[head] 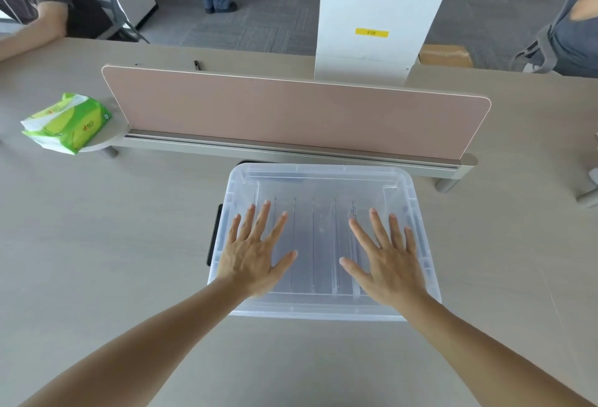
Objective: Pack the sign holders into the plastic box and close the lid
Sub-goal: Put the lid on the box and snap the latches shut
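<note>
A clear plastic box (323, 308) stands on the table in front of me with its translucent lid (320, 180) lying on top. Through the lid I see several clear sign holders (314, 245) standing on edge in a row inside. My left hand (254, 253) lies flat on the lid's left half, fingers spread. On the right half my right hand (386, 259) rests flat the same way. Neither hand holds anything. A black latch (214, 235) shows on the box's left side.
A pink desk divider (291, 115) on a grey rail runs just behind the box. A green tissue pack (66, 122) lies at the far left. A white cabinet (378, 18) stands beyond the table. People sit at the far left and far right.
</note>
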Demonstrator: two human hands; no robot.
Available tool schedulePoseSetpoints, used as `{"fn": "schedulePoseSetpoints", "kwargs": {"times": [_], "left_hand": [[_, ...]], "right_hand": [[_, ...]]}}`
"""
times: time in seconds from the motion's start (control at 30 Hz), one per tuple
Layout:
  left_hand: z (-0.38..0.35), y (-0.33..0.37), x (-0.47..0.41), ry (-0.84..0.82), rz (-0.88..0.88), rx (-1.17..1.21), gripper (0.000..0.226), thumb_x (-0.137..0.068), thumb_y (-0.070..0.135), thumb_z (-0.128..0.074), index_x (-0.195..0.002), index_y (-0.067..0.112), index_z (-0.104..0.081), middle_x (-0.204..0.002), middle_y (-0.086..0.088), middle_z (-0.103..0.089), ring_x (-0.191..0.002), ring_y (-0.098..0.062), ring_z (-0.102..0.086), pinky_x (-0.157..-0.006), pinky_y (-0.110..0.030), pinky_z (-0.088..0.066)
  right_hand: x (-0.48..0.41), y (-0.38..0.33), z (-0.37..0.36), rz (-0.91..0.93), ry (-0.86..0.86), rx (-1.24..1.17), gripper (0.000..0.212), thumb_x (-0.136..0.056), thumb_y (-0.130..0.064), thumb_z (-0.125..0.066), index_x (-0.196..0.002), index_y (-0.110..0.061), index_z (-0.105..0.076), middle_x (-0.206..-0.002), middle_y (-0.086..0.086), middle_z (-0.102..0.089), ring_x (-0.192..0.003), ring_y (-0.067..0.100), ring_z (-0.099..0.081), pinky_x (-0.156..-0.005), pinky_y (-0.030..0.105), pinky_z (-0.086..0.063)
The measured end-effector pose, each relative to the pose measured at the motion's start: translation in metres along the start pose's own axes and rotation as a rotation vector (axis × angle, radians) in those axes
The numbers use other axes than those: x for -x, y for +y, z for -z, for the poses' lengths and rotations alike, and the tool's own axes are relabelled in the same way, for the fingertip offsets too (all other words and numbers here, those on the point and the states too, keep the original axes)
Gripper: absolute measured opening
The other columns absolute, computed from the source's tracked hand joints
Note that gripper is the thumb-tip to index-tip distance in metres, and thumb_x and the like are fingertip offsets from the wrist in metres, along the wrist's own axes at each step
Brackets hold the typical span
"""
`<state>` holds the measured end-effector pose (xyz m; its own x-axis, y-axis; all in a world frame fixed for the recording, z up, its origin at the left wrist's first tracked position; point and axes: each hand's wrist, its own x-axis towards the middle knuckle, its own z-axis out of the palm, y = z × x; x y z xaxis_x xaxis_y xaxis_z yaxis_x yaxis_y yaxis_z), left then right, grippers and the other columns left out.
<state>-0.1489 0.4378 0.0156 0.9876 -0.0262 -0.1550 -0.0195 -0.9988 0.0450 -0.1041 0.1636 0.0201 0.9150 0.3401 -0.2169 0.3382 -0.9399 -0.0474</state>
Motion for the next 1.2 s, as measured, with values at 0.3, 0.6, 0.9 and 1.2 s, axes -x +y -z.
{"fn": "schedulePoseSetpoints", "kwargs": {"times": [0.3,0.6,0.9,1.2], "left_hand": [[0.015,0.001,0.002,0.021,-0.002,0.047,0.078,-0.088,0.071,-0.015,-0.154,0.031,-0.014,-0.163,-0.009,-0.003,-0.149,-0.034,-0.003,-0.120,-0.049,-0.006],[0.026,-0.062,-0.022,-0.045,0.876,0.796,0.104,-0.070,0.074,-0.062,-0.145,0.009,-0.031,-0.140,-0.016,-0.046,-0.127,-0.037,-0.046,-0.103,-0.049,-0.040],[0.028,-0.074,-0.030,-0.152,0.784,0.937,0.056,-0.079,0.063,-0.064,-0.082,0.008,-0.055,-0.074,-0.008,-0.055,-0.064,-0.025,-0.057,-0.056,-0.030,-0.049],[0.038,-0.053,-0.030,-0.098,0.802,0.775,0.058,-0.089,0.057,-0.051,-0.116,0.006,-0.045,-0.091,-0.010,-0.053,-0.083,-0.031,-0.054,-0.062,-0.034,-0.044]], "right_hand": [[-0.004,0.007,0.013,0.019,0.028,-0.035,0.073,-0.087,-0.076,-0.017,-0.154,-0.047,-0.009,-0.166,0.002,0.004,-0.152,0.034,0.001,-0.121,0.052,-0.001],[-0.030,0.078,0.036,-0.745,-0.071,-0.673,0.107,-0.074,-0.077,-0.056,-0.151,-0.013,-0.019,-0.144,0.019,-0.043,-0.127,0.041,-0.047,-0.100,0.050,-0.042],[-0.030,0.076,0.034,-0.750,-0.034,-0.758,0.070,-0.078,-0.078,-0.049,-0.077,-0.008,-0.054,-0.075,0.006,-0.062,-0.069,0.025,-0.062,-0.069,0.037,-0.056],[-0.040,0.058,0.037,-0.747,-0.039,-0.700,0.057,-0.095,-0.055,-0.040,-0.125,-0.006,-0.048,-0.115,0.017,-0.061,-0.098,0.037,-0.060,-0.079,0.040,-0.050]]}}
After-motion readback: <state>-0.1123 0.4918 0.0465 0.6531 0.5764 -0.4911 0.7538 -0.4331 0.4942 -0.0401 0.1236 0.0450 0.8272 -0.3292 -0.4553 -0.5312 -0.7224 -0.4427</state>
